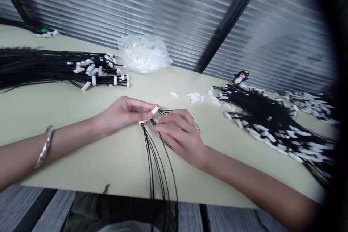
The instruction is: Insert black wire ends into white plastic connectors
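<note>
Between the thumb and fingers of my left hand is a long white connector housing, tilted up to the right. Thin black wires come out of its side and hang down over the table's front edge. My right hand is close to the connector's right side, its fingers curled together around some of the black wires. Its fingertips partly hide where the wires enter the housing. A few small loose white connectors lie on the table beyond my hands.
A clear plastic bag of white connectors stands at the back. Bundled black wires with white ends lie at the left. A large wire heap with white connectors spreads at the right, near a penguin figure. Blinds cover the glass behind.
</note>
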Demonstrator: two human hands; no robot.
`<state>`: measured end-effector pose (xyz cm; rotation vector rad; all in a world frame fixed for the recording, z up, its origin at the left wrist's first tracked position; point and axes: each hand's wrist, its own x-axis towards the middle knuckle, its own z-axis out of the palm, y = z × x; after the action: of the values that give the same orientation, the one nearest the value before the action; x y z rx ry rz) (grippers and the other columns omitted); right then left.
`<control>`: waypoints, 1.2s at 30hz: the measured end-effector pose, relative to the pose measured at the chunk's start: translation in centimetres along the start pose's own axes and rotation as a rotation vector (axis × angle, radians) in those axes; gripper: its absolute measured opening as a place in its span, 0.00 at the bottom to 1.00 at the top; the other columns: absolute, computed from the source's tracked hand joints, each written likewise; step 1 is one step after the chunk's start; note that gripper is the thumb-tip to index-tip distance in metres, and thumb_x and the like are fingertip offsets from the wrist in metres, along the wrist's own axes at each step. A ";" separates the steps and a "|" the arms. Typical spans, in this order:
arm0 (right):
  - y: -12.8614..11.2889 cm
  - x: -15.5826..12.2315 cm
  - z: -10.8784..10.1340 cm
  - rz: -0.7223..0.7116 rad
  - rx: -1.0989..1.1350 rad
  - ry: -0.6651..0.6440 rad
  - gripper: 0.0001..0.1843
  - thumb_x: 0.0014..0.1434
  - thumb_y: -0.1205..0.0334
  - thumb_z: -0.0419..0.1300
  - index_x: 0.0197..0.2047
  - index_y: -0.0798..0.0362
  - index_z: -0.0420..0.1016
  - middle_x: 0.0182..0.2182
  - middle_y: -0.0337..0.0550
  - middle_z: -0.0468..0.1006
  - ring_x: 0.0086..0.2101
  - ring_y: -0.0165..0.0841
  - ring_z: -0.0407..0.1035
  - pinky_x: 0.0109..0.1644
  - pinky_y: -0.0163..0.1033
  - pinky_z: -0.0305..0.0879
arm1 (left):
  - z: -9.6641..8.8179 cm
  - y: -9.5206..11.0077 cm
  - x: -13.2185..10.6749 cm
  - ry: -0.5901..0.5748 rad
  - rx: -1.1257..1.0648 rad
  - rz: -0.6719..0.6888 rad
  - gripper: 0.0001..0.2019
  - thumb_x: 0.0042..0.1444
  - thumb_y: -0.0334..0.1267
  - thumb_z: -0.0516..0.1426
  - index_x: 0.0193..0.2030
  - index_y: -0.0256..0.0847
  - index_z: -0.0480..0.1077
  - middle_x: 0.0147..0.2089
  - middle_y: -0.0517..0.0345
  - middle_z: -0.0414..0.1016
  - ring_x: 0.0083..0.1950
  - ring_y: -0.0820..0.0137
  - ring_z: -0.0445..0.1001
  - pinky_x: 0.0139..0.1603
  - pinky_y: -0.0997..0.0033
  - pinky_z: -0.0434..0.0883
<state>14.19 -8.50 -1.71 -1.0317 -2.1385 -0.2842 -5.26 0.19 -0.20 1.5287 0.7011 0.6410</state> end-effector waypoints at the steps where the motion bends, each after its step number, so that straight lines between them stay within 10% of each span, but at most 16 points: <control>1: 0.0 0.0 -0.1 0.008 0.022 0.001 0.11 0.54 0.66 0.58 0.42 0.46 0.72 0.40 0.32 0.70 0.46 0.20 0.57 0.52 0.30 0.59 | 0.0 0.0 0.0 0.001 0.000 0.002 0.16 0.46 0.38 0.63 0.44 0.43 0.75 0.38 0.54 0.77 0.41 0.69 0.74 0.44 0.69 0.70; 11: -0.3 0.3 -0.9 0.154 0.187 0.031 0.09 0.56 0.69 0.55 0.40 0.51 0.70 0.36 0.32 0.71 0.40 0.16 0.62 0.50 0.28 0.60 | 0.1 0.0 0.0 -0.002 0.005 0.000 0.15 0.47 0.38 0.63 0.43 0.43 0.76 0.40 0.53 0.78 0.39 0.69 0.74 0.42 0.68 0.71; 20: 0.7 0.6 -0.3 0.679 0.505 0.098 0.15 0.60 0.55 0.50 0.36 0.57 0.70 0.34 0.39 0.69 0.37 0.15 0.64 0.43 0.23 0.62 | 0.1 0.2 0.0 -0.013 -0.013 -0.007 0.14 0.47 0.37 0.63 0.43 0.43 0.75 0.36 0.56 0.78 0.35 0.73 0.73 0.39 0.73 0.70; 36: 4.9 -0.1 1.3 1.056 0.945 0.369 0.19 0.56 0.50 0.51 0.38 0.58 0.56 0.42 0.43 0.63 0.35 0.15 0.63 0.42 0.24 0.68 | 0.1 0.1 0.0 -0.021 0.010 0.006 0.14 0.47 0.38 0.63 0.43 0.41 0.75 0.38 0.54 0.77 0.34 0.73 0.73 0.37 0.73 0.70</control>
<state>17.23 -4.75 -3.20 -1.1935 -0.9383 0.8801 -5.20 0.10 -0.09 1.5450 0.6849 0.6267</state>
